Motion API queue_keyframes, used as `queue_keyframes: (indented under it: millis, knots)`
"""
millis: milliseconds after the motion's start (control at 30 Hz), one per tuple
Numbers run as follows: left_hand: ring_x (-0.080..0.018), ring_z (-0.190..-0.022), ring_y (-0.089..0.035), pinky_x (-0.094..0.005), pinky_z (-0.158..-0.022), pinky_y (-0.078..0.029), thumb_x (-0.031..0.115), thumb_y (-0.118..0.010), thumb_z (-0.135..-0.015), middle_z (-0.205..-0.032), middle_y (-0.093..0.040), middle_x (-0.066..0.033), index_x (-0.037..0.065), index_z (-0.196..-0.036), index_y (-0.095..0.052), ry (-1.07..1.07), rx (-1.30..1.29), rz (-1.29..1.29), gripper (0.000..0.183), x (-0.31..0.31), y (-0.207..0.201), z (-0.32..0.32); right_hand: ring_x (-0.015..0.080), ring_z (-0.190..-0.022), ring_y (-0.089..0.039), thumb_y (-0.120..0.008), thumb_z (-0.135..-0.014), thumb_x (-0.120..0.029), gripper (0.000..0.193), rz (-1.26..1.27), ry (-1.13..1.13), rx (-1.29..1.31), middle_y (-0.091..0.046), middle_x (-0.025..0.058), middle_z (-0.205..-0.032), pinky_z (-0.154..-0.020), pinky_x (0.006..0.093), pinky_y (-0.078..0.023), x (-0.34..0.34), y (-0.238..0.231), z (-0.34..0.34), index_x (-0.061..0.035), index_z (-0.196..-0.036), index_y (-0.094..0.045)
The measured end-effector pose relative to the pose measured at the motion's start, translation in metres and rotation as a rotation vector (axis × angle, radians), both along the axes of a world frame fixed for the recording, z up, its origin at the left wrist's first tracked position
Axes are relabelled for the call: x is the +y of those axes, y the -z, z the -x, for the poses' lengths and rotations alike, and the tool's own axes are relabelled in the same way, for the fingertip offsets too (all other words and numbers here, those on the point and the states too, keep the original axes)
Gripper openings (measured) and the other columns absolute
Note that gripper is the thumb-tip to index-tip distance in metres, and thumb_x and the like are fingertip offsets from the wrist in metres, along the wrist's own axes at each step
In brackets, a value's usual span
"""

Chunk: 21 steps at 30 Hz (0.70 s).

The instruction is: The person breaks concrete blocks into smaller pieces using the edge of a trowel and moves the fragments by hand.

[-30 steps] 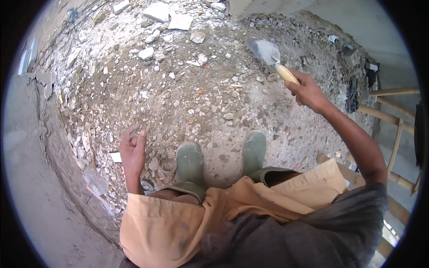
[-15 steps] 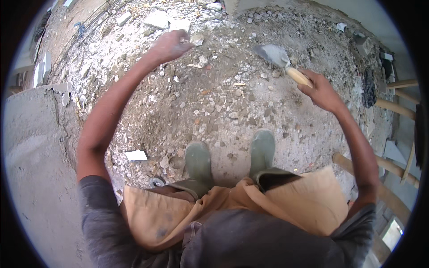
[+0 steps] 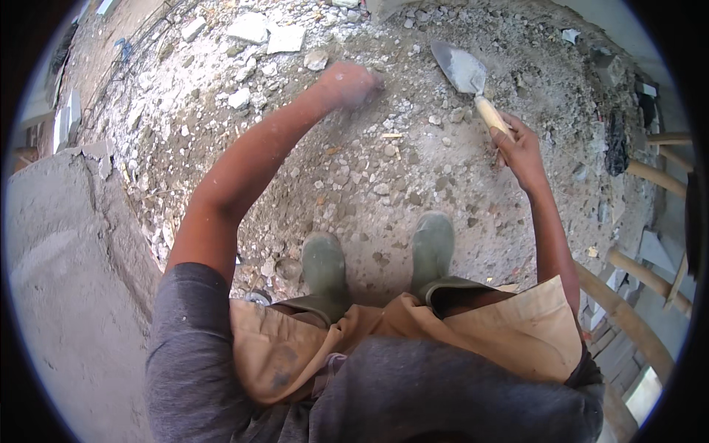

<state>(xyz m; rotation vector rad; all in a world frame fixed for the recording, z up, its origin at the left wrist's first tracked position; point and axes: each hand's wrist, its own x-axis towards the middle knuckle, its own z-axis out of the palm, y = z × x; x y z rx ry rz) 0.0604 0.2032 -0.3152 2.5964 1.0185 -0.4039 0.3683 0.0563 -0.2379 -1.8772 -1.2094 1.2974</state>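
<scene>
My right hand is wrapped round the pale wooden handle of a trowel. Its grey pointed blade reaches up and left, over the rubble-strewn ground. To the left, my left hand is stretched out above the stones with the forearm slanting across the picture. Motion smears its fingers, so whether they hold anything is unclear. A pale stone lies just beyond that hand.
I stand in green rubber boots on loose rubble. White slabs lie at the far left. A grey mortared surface borders the left side. Wooden poles and a black plastic piece are on the right.
My left hand has swung right, from near the white slabs toward the middle. My right hand has shifted slightly down and left, and the trowel blade now points more upward.
</scene>
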Motion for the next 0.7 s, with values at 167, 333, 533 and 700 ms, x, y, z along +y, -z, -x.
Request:
queue_keyframes:
  millis: [167, 333, 533, 700]
  knots:
    - [-0.0376, -0.077, -0.065, -0.0480, -0.068, -0.052, 0.021, -0.048, -0.086, -0.082, -0.065, -0.0196, 0.006, -0.102, -0.058, -0.015, -0.060, -0.065, 0.024, -0.001, 0.002, 0.004, 0.0058, -0.048, -0.047, -0.064, -0.087, -0.017, 0.050, -0.050, 0.080, -0.042, -0.056, 0.0020, -0.071, -0.043, 0.0228, -0.038, 0.033, -0.004, 0.012, -0.0018, -0.132, -0.049]
    - [-0.0296, -0.061, -0.054, -0.0446, -0.058, -0.043, 0.035, -0.042, -0.092, -0.065, -0.054, -0.0141, 0.005, -0.090, -0.051, -0.309, -0.395, 0.287, 0.032, -0.033, -0.031, 0.029, 0.0070, -0.050, -0.049, -0.060, -0.090, -0.018, 0.050, -0.003, 0.169, -0.089, -0.062, 0.0054, -0.079, -0.042, 0.0228, -0.039, 0.058, 0.018, 0.044, -0.0045, -0.135, -0.047]
    - [-0.0103, -0.055, -0.037, -0.0271, -0.049, -0.032, 0.037, -0.044, -0.093, -0.067, -0.042, 0.0015, 0.010, -0.078, -0.046, -0.732, -0.575, 0.817, 0.031, -0.106, -0.091, 0.130, 0.0059, -0.050, -0.046, -0.056, -0.092, -0.020, 0.052, 0.142, -0.298, -0.035, -0.059, 0.0043, -0.074, -0.039, 0.0211, -0.039, 0.036, -0.016, 0.096, -0.0111, -0.141, -0.040]
    - [-0.0062, -0.045, -0.035, -0.0205, -0.041, -0.027, 0.035, -0.045, -0.099, -0.059, -0.042, 0.0027, 0.012, -0.080, -0.044, -0.991, -0.785, 1.140, 0.030, -0.130, -0.103, 0.153, 0.0076, -0.052, -0.049, -0.054, -0.092, -0.016, 0.051, 0.054, 0.163, -0.024, -0.060, 0.0070, -0.084, -0.041, 0.0211, -0.043, 0.041, 0.002, 0.066, -0.0100, -0.141, -0.039]
